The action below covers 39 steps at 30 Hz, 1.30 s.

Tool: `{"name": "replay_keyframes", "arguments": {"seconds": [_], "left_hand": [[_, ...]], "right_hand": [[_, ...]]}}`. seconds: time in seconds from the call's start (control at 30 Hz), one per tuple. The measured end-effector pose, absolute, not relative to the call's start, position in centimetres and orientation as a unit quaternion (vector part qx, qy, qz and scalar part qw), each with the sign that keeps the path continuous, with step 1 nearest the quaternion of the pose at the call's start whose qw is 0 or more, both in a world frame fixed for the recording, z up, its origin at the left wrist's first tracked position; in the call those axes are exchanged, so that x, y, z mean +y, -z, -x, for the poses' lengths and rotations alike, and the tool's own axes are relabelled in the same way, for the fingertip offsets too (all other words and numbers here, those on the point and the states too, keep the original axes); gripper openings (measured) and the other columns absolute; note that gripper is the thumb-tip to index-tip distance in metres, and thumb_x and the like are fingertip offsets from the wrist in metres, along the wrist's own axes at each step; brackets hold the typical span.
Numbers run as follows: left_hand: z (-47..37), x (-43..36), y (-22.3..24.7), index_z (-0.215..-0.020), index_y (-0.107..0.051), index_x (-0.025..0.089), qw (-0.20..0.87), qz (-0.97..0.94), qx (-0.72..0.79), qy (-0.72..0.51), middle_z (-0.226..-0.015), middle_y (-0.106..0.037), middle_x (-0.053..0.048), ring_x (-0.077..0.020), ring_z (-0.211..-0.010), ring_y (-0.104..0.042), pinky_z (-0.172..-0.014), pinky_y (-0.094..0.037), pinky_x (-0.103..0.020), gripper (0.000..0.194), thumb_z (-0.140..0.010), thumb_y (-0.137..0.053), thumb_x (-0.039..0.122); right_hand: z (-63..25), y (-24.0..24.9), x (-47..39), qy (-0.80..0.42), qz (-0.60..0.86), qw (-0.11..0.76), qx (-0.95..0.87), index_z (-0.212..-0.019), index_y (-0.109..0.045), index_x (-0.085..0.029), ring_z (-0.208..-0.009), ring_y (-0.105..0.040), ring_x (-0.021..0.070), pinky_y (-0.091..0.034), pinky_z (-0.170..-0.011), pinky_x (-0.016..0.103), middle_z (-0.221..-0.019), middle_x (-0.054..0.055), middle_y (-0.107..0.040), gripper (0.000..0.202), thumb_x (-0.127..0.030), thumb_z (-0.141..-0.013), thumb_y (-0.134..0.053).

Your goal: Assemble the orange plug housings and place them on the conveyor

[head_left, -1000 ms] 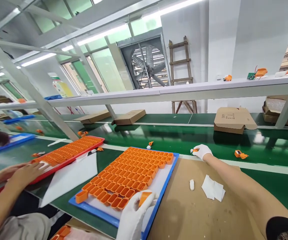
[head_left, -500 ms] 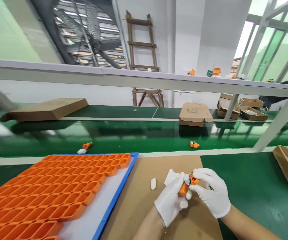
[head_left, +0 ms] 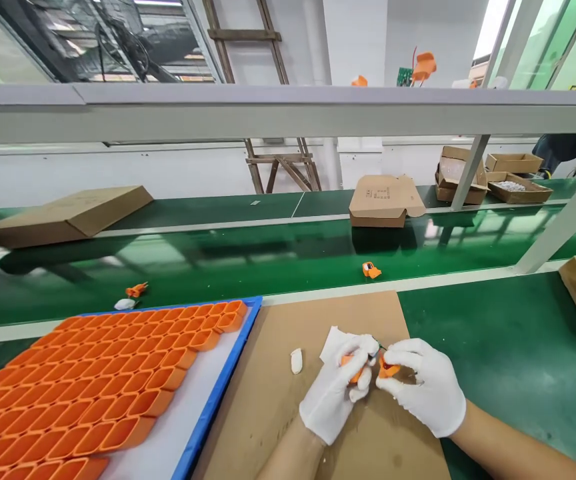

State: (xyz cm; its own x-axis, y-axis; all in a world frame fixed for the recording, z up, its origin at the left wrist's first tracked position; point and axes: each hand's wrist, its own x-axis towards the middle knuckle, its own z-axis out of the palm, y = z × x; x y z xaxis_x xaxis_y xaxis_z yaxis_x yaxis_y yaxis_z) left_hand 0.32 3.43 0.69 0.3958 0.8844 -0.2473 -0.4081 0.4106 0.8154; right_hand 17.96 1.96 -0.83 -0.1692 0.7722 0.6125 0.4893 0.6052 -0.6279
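Both hands wear white gloves and work close together over a brown cardboard sheet. My left hand is closed round an orange plastic part, most of which the fingers hide. Between thumb and fingers, my right hand pinches a smaller orange piece with a dark inside. A thin dark strand shows between the two parts; whether it joins them I cannot tell. White material sticks out behind my left hand. To the left, a small white oblong piece lies on the cardboard.
An orange honeycomb-like grid sits in a blue-edged tray at left. On the green conveyor lie one orange part and another orange part beside a white piece. Cardboard boxes stand behind; a slanted post rises at right.
The view has tipped down and shifted. My hands still hold the orange parts; the small piece in my right hand now sits slightly farther from the part in my left.
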Motion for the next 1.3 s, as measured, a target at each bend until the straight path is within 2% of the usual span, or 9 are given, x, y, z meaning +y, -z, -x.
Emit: {"name": "replay_keyframes", "arguments": {"seconds": [0.13, 0.33, 0.6, 0.67, 0.77, 0.93, 1.1, 1.2, 1.3], "left_hand": [[-0.2, 3.7, -0.7, -0.084, -0.059, 0.017, 0.752, -0.352, 0.382, -0.407, -0.066, -0.046, 0.004, -0.0062, -0.05, -0.03, -0.043, -0.017, -0.018, 0.023, -0.081, -0.07, 0.038], [-0.2, 3.7, -0.9, -0.081, -0.058, 0.018, 0.751, -0.362, 0.392, -0.389, -0.067, -0.049, 0.003, -0.0074, -0.051, -0.034, -0.043, -0.019, -0.019, 0.027, -0.08, -0.068, 0.043], [-0.5, 3.5, -1.0, -0.08, -0.056, 0.018, 0.702, -0.393, 0.437, -0.402, -0.048, -0.045, 0.008, -0.0069, -0.044, -0.031, -0.045, -0.023, -0.02, 0.03, -0.079, -0.066, 0.047], [-0.6, 3.3, -1.0, -0.081, -0.058, 0.018, 0.689, -0.401, 0.457, -0.394, -0.047, -0.048, 0.007, -0.0074, -0.043, -0.035, -0.044, -0.025, -0.02, 0.029, -0.076, -0.069, 0.044], [-1.0, 2.8, -0.8, -0.084, -0.059, 0.017, 0.681, -0.407, 0.48, -0.375, -0.046, -0.052, 0.006, -0.0089, -0.043, -0.041, -0.043, -0.027, -0.021, 0.023, -0.075, -0.071, 0.035], [-1.4, 2.0, -0.8, -0.082, -0.057, 0.017, 0.695, -0.402, 0.479, -0.354, -0.041, -0.046, 0.009, -0.0067, -0.04, -0.034, -0.043, -0.024, -0.02, 0.019, -0.077, -0.065, 0.034], [-1.2, 1.9, -0.9, -0.083, -0.056, 0.018, 0.684, -0.408, 0.487, -0.358, -0.043, -0.046, 0.009, -0.0075, -0.041, -0.037, -0.044, -0.026, -0.02, 0.019, -0.078, -0.064, 0.034], [-1.0, 1.7, -0.6, -0.094, -0.058, 0.019, 0.64, -0.453, 0.497, -0.372, -0.059, -0.059, 0.004, -0.011, -0.048, -0.051, -0.048, -0.037, -0.024, 0.02, -0.078, -0.064, 0.03], [-0.8, 1.7, -0.2, -0.109, -0.059, 0.023, 0.521, -0.56, 0.494, -0.414, -0.107, -0.066, -0.007, -0.0215, -0.085, -0.065, -0.074, -0.052, -0.037, 0.038, -0.073, -0.07, 0.026]], "right_hand": [[-17.8, 0.9, 1.6, -0.207, 0.385, 0.432, -0.789, -0.093, -0.074, -0.027, -0.069, -0.068, 0.0152, -0.053, -0.062, 0.025, -0.085, 0.001, -0.072, 0.014, -0.035, -0.082, -0.073], [-17.9, 1.0, 1.2, -0.18, 0.405, 0.413, -0.795, -0.096, -0.074, -0.029, -0.078, -0.069, 0.0147, -0.053, -0.068, 0.025, -0.099, 0.001, -0.073, 0.013, -0.023, -0.09, -0.064], [-18.5, 0.0, 1.2, -0.235, 0.421, 0.526, -0.701, -0.082, -0.067, -0.025, -0.068, -0.067, 0.0156, -0.054, -0.056, 0.025, -0.087, 0.001, -0.072, 0.006, -0.022, -0.08, -0.072], [-18.7, -0.3, 1.4, -0.221, 0.464, 0.529, -0.675, -0.092, -0.068, -0.024, -0.073, -0.067, 0.0177, -0.054, -0.054, 0.026, -0.095, 0.004, -0.072, 0.017, -0.024, -0.077, -0.074], [-18.6, -1.2, 1.4, -0.291, 0.451, 0.458, -0.709, -0.123, -0.063, -0.027, -0.085, -0.068, 0.0206, -0.059, -0.068, 0.028, -0.107, 0.004, -0.071, 0.043, -0.025, -0.081, -0.071], [-17.8, -2.6, 1.3, -0.447, 0.334, 0.417, -0.718, -0.119, -0.067, -0.034, -0.08, -0.069, 0.016, -0.058, -0.081, 0.029, -0.094, -0.003, -0.072, 0.038, -0.016, -0.098, -0.042], [-17.3, -2.1, 0.8, -0.504, 0.379, 0.455, -0.629, -0.122, -0.065, -0.034, -0.071, -0.067, 0.0155, -0.059, -0.066, 0.025, -0.091, -0.004, -0.073, 0.05, -0.013, -0.077, -0.068], [-17.6, -1.4, 0.7, -0.434, 0.457, 0.461, -0.624, -0.104, -0.073, -0.031, -0.06, -0.061, 0.0127, -0.055, -0.056, 0.022, -0.084, -0.004, -0.073, 0.039, -0.01, -0.071, -0.07], [-18.1, -0.5, 1.0, -0.356, 0.5, 0.508, -0.604, -0.095, -0.075, -0.026, -0.054, -0.055, 0.0118, -0.051, -0.051, 0.025, -0.087, 0.002, -0.072, 0.026, -0.017, -0.071, -0.071]]}}
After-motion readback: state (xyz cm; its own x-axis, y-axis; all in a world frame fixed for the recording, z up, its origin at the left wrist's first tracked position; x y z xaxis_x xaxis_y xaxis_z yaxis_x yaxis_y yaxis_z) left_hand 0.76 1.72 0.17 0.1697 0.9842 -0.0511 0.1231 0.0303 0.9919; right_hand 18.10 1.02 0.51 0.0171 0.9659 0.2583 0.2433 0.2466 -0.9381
